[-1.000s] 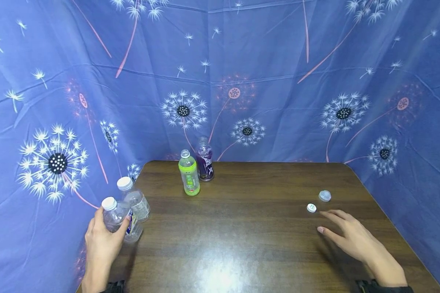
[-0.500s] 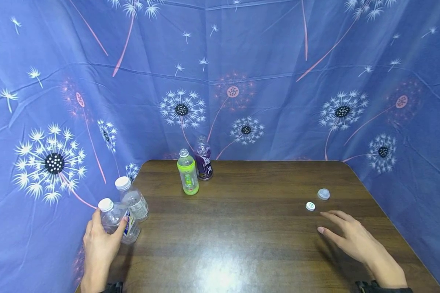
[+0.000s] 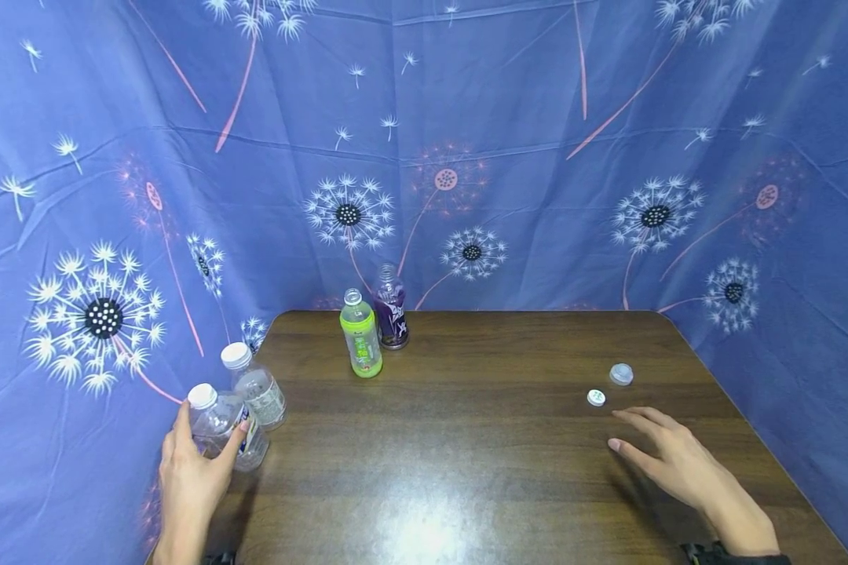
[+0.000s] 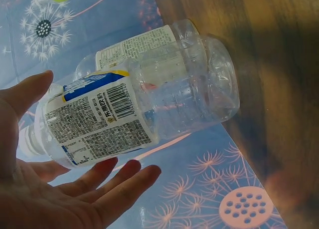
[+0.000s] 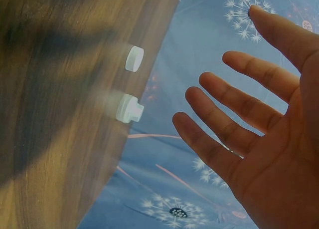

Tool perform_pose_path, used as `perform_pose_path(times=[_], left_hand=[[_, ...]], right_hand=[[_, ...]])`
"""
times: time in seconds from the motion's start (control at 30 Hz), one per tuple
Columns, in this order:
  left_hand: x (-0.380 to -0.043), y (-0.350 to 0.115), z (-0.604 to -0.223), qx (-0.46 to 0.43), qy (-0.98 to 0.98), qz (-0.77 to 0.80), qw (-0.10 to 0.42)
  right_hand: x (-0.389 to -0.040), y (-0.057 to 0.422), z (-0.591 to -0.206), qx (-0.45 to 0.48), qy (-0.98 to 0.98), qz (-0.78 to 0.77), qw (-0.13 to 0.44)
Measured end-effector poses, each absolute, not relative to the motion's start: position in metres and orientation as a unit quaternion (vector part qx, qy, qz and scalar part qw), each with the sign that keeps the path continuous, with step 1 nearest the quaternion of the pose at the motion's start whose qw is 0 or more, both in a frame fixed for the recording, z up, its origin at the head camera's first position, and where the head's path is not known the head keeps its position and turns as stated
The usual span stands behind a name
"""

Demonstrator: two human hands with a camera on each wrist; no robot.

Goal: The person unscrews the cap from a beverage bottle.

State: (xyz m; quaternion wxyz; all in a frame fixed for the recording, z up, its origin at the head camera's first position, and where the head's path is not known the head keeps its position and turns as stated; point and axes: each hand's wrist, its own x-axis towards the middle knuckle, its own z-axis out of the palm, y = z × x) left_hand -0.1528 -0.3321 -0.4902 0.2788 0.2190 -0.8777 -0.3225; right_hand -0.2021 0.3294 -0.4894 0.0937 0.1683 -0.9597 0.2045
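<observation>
A clear plastic bottle (image 3: 229, 428) with a white cap and a blue-and-white label (image 4: 97, 119) stands at the table's left edge. My left hand (image 3: 194, 467) is around its upper part, thumb on the near side and fingers on the far side, all loosely extended beside the label. Just behind stands a second clear bottle (image 3: 263, 392), also white-capped. Over the right of the table, my right hand (image 3: 678, 459) hovers with fingers spread and nothing in it. Beyond its fingertips lie a small white cap (image 3: 596, 398) and a translucent stepped cap (image 3: 621, 374).
Toward the back of the brown wooden table (image 3: 480, 424) stand an uncapped green-banded bottle (image 3: 362, 341) and an uncapped purple-labelled bottle (image 3: 392, 314), close together. A blue dandelion-print cloth (image 3: 523, 141) hangs behind the table and along both sides.
The head view has shifted slightly. Both hands, the bottles and the caps keep nearly the same places.
</observation>
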Motion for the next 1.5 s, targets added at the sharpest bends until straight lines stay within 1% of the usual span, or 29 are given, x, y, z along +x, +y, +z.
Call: perform_pose_path(times=[0.07, 0.27, 0.43, 0.57, 0.67, 0.8, 0.9, 1.07, 1.23, 1.5], left_hand=[[-0.150, -0.331, -0.490, 0.223, -0.870, -0.327, 0.295], [-0.143, -0.323, -0.483, 0.211, -0.830, -0.346, 0.382], [-0.136, -0.314, -0.472, 0.198, -0.805, -0.349, 0.437], [-0.132, -0.306, -0.464, 0.172, -0.796, -0.330, 0.477], [-0.131, -0.299, -0.456, 0.132, -0.803, -0.305, 0.495], [-0.131, -0.286, -0.446, 0.093, -0.813, -0.294, 0.494], [-0.134, -0.276, -0.440, 0.083, -0.810, -0.306, 0.492], [-0.142, -0.265, -0.438, 0.069, -0.813, -0.318, 0.482], [-0.158, -0.252, -0.438, 0.052, -0.831, -0.323, 0.449], [-0.201, -0.230, -0.441, 0.028, -0.859, -0.336, 0.386]], right_hand=[[-0.202, 0.329, -0.490, 0.169, -0.959, 0.204, 0.095], [-0.200, 0.332, -0.490, 0.156, -0.963, 0.200, 0.091], [-0.200, 0.334, -0.490, 0.145, -0.966, 0.200, 0.082], [-0.199, 0.335, -0.492, 0.145, -0.966, 0.196, 0.090], [-0.199, 0.335, -0.493, 0.146, -0.965, 0.195, 0.101], [-0.198, 0.333, -0.494, 0.143, -0.965, 0.199, 0.097], [-0.199, 0.330, -0.495, 0.142, -0.965, 0.204, 0.085], [-0.200, 0.322, -0.500, 0.154, -0.961, 0.208, 0.094], [-0.198, 0.321, -0.503, 0.156, -0.960, 0.211, 0.094], [-0.193, 0.326, -0.503, 0.148, -0.960, 0.217, 0.101]])
